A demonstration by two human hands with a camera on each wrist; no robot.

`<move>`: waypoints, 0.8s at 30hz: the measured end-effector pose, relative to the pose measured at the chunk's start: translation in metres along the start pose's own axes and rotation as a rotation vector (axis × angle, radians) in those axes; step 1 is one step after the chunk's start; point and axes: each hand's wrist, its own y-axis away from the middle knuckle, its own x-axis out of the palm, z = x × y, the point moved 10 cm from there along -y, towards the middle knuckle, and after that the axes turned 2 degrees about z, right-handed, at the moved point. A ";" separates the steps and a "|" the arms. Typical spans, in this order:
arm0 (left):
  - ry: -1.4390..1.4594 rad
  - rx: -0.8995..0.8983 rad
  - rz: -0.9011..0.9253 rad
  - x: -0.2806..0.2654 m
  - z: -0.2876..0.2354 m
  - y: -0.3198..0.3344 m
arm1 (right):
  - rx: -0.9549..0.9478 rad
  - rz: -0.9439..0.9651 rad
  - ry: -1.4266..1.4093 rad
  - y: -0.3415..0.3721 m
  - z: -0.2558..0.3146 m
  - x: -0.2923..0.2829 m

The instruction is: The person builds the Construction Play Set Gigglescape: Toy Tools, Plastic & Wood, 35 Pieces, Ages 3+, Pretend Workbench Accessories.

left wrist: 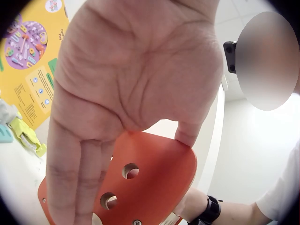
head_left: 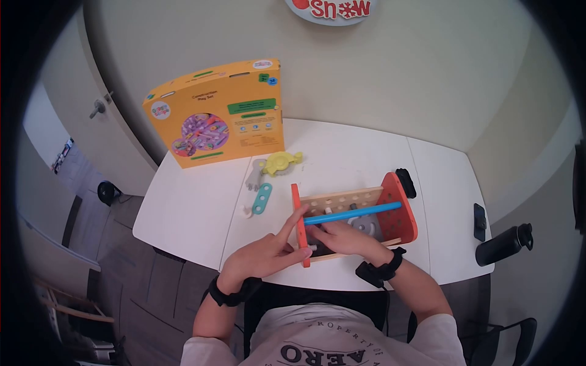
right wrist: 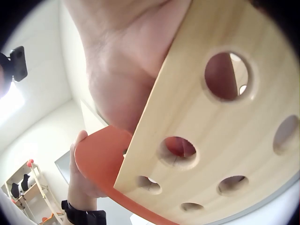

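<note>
A toolbox with orange end panels, perforated wooden sides and a blue bar handle stands on the table. My left hand holds its left orange panel, long fingers laid along the outer face and thumb at the near edge. Over the near wooden side, my right hand reaches in below the handle, close to the left panel; its fingertips are hidden. In the right wrist view, the wooden side covers part of that hand. Grey parts lie inside the box.
A yellow box stands at the table's back left. In front of it lie a yellow-green piece, a grey piece, a teal strip and a small white hook. A black bottle and phone are right.
</note>
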 end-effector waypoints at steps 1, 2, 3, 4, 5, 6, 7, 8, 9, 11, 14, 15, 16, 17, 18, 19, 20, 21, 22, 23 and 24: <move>-0.002 -0.004 -0.001 0.000 -0.001 0.000 | -0.008 0.033 -0.047 -0.001 -0.003 0.005; -0.005 -0.007 0.001 0.000 -0.002 0.000 | -0.015 0.064 -0.093 -0.001 -0.009 0.009; 0.000 0.000 0.003 0.000 -0.002 0.000 | -0.020 0.093 -0.140 -0.001 -0.012 0.013; 0.004 0.007 0.008 0.000 -0.002 0.000 | -0.019 0.098 -0.101 0.000 -0.012 0.013; 0.008 0.014 0.011 0.000 -0.002 0.000 | -0.018 0.102 -0.062 0.000 -0.011 0.014; 0.001 0.006 0.012 0.000 -0.002 0.000 | -0.020 0.109 -0.022 -0.001 -0.009 0.015; -0.005 -0.002 0.010 0.000 -0.002 -0.001 | 0.007 0.072 -0.077 0.000 -0.008 0.010; -0.008 -0.011 0.007 0.001 -0.001 0.000 | 0.034 0.037 -0.131 0.000 -0.006 0.004; -0.013 -0.020 0.006 0.000 -0.001 0.001 | 0.062 0.001 -0.185 0.001 -0.006 0.001; -0.025 -0.034 0.011 -0.001 -0.003 0.001 | -0.060 0.062 -0.122 -0.001 -0.012 0.013; -0.027 -0.046 0.016 -0.001 -0.004 0.001 | -0.077 0.073 -0.021 0.001 -0.010 0.014; -0.039 -0.042 0.000 -0.002 -0.003 0.001 | -0.054 0.065 0.016 0.002 -0.005 0.011; -0.051 -0.037 -0.015 -0.002 -0.002 0.001 | -0.008 0.061 0.087 0.004 0.003 0.008; -0.063 -0.029 -0.029 -0.003 -0.001 0.001 | 0.040 0.055 0.159 0.007 0.014 0.005; -0.055 -0.035 -0.029 -0.003 -0.002 0.001 | 0.091 0.046 0.232 0.012 0.016 0.000; -0.047 -0.039 -0.025 -0.003 -0.004 0.002 | -0.026 -0.055 0.314 0.019 0.027 -0.008; -0.040 -0.043 -0.018 -0.003 -0.006 0.002 | -0.141 -0.157 0.397 0.032 0.037 -0.011; -0.024 -0.032 -0.021 -0.004 -0.007 0.002 | -0.256 -0.256 0.481 0.046 0.048 -0.014; -0.007 -0.021 -0.025 -0.004 -0.007 0.002 | -0.328 -0.331 0.608 0.062 0.061 -0.018; 0.011 -0.012 -0.029 -0.004 -0.007 0.001 | -0.267 -0.262 0.538 0.072 0.066 -0.025; 0.012 -0.008 -0.035 -0.004 -0.006 0.001 | -0.206 -0.193 0.464 0.087 0.076 -0.034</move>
